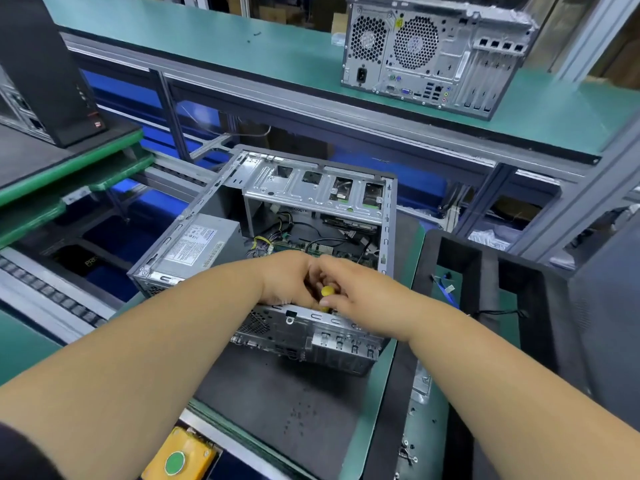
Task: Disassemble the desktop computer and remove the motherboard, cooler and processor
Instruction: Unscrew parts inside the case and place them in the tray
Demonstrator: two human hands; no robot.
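Fingers of the right hand (349,289) curl round the yellow handle of a screwdriver (327,293), which points down at the near top edge of the open desktop computer case (311,327). The left hand (289,280) sits just beside it, fingers bent down over the same edge and touching the right hand; whether it also holds the tool cannot be told. Inside the case, the motherboard (311,247) lies on the far floor under loose cables (277,237), with the power supply (194,244) at the left and the silver drive cage (318,188) across the back. The case rests on a dark mat (277,403) on the green workbench (367,410). A second computer tower (436,53) stands on the raised green shelf (207,39) behind. A yellow box with a green button (178,460) sits at the near edge.
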